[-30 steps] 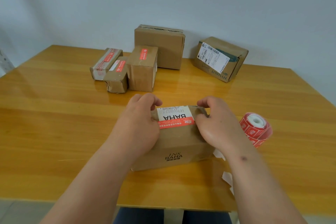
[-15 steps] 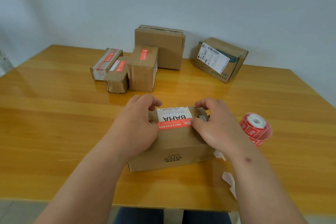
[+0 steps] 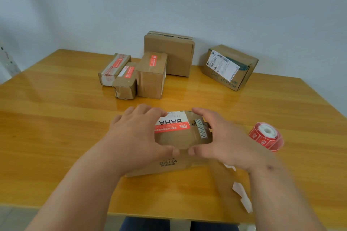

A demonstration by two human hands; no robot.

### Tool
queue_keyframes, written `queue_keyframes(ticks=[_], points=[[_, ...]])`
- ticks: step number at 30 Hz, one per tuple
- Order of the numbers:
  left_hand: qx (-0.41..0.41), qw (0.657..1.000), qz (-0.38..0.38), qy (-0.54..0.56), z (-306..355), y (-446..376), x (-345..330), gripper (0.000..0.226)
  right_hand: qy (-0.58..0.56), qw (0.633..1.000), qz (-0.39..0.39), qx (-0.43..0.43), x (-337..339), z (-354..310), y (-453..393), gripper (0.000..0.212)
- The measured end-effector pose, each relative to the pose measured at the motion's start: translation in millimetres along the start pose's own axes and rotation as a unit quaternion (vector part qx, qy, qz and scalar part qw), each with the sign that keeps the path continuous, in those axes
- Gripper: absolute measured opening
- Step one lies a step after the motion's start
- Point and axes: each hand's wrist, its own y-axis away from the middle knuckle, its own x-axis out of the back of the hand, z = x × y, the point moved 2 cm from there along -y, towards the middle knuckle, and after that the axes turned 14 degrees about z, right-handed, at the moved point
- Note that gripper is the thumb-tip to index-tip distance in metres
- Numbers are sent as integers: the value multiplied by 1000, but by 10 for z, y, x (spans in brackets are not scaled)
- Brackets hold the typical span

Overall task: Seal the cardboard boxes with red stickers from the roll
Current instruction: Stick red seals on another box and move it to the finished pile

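A brown BAHA cardboard box (image 3: 180, 140) sits near the table's front edge, with a red sticker (image 3: 171, 128) stuck across its top below a white label. My left hand (image 3: 137, 135) grips the box's left side, fingers over the far edge and thumb on the near edge. My right hand (image 3: 223, 140) grips its right side the same way. The red sticker roll (image 3: 266, 137) lies on the table just right of my right hand.
Three boxes with red stickers (image 3: 131, 75) stand at the back left, a taller plain box (image 3: 169, 52) behind them, and a box with a shipping label (image 3: 230, 67) at the back right. White backing scraps (image 3: 242, 197) lie near the front edge of the wooden table (image 3: 56, 118).
Both hands have shifted from pressing the sticker to gripping the box's two sides, thumbs now on the near edge. The box has turned slightly, and more of its top shows.
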Motion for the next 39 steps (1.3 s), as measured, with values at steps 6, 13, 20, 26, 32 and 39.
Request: queue_keyframes(ticks=[6, 13, 20, 26, 32, 39], points=[[41, 998, 16, -40, -273, -42, 60, 103, -6, 995, 43, 87, -377, -322, -240, 77], [104, 989, -42, -96, -763, -175, 366, 81, 14, 993, 89, 73, -680, -476, -650, 58], [173, 980, -78, -63, -1004, -42, 483, 108, -90, 991, 86, 53, -1037, -744, -795, 36], [226, 972, -5, -67, -1295, 5, 544, 112, -76, 990, -40, 114, -1380, -1077, -824, 60], [247, 964, 59, -83, -1545, -160, 442, 100, -131, 975, -157, 82, -1402, -1128, -1016, 86], [238, 948, 209, -31, -1518, -501, 237, 60, -63, 990, -55, 117, -1466, -1046, -1164, 74]])
